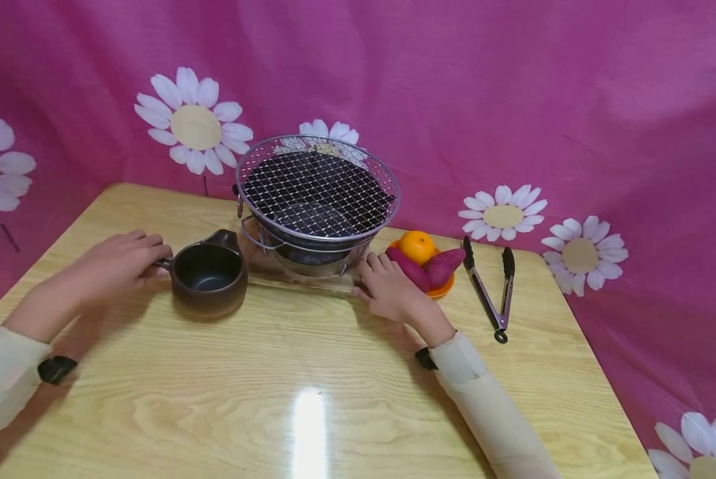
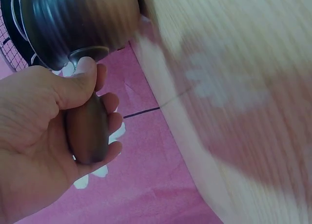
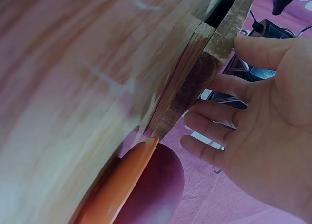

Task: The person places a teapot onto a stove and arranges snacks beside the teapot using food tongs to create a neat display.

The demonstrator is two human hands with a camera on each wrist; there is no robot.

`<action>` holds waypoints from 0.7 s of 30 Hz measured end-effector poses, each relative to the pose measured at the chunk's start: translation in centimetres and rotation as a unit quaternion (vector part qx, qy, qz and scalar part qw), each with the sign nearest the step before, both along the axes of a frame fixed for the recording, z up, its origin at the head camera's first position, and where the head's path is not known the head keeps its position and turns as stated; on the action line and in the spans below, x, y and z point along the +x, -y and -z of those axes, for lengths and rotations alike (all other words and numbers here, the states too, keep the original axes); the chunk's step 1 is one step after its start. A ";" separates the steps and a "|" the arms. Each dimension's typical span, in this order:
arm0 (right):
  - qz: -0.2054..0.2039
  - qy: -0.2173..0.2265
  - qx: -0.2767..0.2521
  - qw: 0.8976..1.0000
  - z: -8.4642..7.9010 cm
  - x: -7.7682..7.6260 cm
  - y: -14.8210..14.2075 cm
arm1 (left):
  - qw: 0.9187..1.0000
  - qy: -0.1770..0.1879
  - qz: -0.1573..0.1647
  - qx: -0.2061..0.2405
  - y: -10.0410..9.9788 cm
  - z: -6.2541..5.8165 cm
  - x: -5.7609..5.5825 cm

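A dark brown pot (image 1: 208, 301) with a pouring spout stands on the table, left of a tabletop grill (image 1: 319, 199) topped by a round wire mesh. My left hand (image 1: 121, 261) grips the pot's side handle (image 2: 87, 131); the left wrist view has its fingers wrapped around it and the thumb on top. Under the grill lies a wooden board (image 1: 301, 284). At the board's right end is my right hand (image 1: 390, 286), thumb and fingertips touching its edge. The fingers (image 3: 209, 124) are extended in the right wrist view, with nothing held in the palm.
Just right of my right hand, an orange plate (image 1: 444, 290) bears an orange fruit (image 1: 417, 247) and purple sweet potatoes (image 1: 444, 267). Farther right lie black-tipped tongs (image 1: 490, 299), spread apart. A pink flowered cloth (image 1: 430, 120) hangs behind the wooden table (image 1: 226, 399).
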State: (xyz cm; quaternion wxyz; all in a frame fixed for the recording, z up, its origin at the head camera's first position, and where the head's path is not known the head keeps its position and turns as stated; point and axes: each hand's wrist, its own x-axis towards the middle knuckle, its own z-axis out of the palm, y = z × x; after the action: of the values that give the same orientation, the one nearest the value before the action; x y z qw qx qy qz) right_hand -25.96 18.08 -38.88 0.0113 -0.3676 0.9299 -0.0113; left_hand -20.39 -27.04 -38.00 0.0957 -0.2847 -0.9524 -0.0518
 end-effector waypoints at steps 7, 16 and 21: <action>0.006 0.006 -0.014 1.000 0.2 0.1 -0.4 | 0.998 0.030 -0.049 -0.019 -0.1 -0.7 -0.4; 0.002 0.008 -0.020 1.000 0.2 0.0 -0.3 | 0.995 0.026 -0.101 -0.003 0.3 -1.1 -1.5; -0.003 0.008 -0.018 1.000 0.2 0.0 -0.2 | 0.991 0.034 -0.128 0.004 0.5 -1.1 -2.9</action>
State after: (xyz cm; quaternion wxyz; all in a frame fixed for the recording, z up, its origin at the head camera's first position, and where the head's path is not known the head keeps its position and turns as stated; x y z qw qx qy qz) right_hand -25.98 18.31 -39.07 0.0122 -0.3701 0.9284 -0.0311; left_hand -23.33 -27.58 -36.90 0.0699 -0.1583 -0.9835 -0.0525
